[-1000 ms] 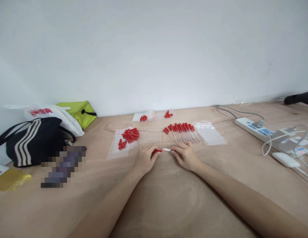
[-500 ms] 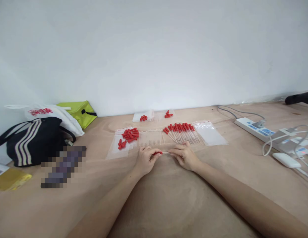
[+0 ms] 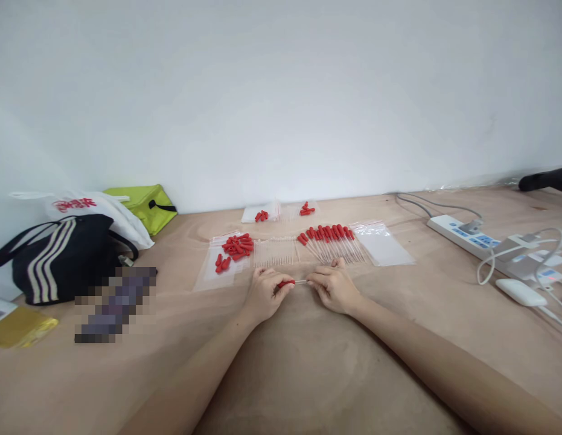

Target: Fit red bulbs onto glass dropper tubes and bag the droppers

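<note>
My left hand [image 3: 268, 295] pinches a red rubber bulb [image 3: 287, 283] between thumb and fingers. From the right, my right hand [image 3: 334, 286] grips a thin clear glass dropper tube [image 3: 300, 282], which lies in line with the bulb and meets its open end; how deep it sits I cannot tell. Just beyond my hands is a row of bare glass tubes [image 3: 275, 252]. Right of it, several droppers with red bulbs fitted [image 3: 337, 234] lie side by side. A pile of loose red bulbs [image 3: 238, 246] rests on a clear zip bag [image 3: 208, 272] at the left.
Another zip bag [image 3: 389, 248] lies right of the droppers. Two small groups of red bulbs [image 3: 261, 215] are near the wall. A black bag [image 3: 67, 260], a white plastic bag [image 3: 127, 220] and a green bag [image 3: 145, 202] stand left. A power strip [image 3: 462, 235] with cables is at right.
The bulb and tube have dipped very slightly between my hands. Both hands keep their grips in almost the same place.
</note>
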The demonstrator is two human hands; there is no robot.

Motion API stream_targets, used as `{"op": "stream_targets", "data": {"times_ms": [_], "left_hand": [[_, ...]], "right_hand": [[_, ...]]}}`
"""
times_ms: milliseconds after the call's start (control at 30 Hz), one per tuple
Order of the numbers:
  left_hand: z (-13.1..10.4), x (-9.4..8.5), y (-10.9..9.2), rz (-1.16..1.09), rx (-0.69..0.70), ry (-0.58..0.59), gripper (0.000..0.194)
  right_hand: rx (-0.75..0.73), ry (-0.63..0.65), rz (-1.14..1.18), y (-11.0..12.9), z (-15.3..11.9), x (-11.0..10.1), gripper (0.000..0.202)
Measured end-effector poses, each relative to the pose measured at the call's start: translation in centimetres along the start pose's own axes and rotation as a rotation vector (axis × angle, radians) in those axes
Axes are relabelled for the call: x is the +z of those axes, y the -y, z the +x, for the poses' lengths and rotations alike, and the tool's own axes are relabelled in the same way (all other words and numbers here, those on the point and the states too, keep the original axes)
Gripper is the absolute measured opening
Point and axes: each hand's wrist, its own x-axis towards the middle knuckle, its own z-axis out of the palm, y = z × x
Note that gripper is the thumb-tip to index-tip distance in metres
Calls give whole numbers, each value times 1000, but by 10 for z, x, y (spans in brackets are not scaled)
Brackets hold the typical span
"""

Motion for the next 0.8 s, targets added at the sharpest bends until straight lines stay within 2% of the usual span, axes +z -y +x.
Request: {"op": "stream_targets", "data": {"times_ms": [200, 467, 600, 800], "left_hand": [[-3, 0, 0, 23, 111, -3, 12], [-4, 1, -1, 14, 105, 36, 13], [-2, 1, 3, 49, 114, 23, 13], [0, -3, 15, 138, 166, -40, 13]], "right_hand": [[22, 30, 104, 4, -2, 1, 24], [15, 67, 148, 8, -1, 7, 25], [0, 69, 94, 8, 2, 3, 25], [-65, 45, -105, 10, 5, -2, 23]]}}
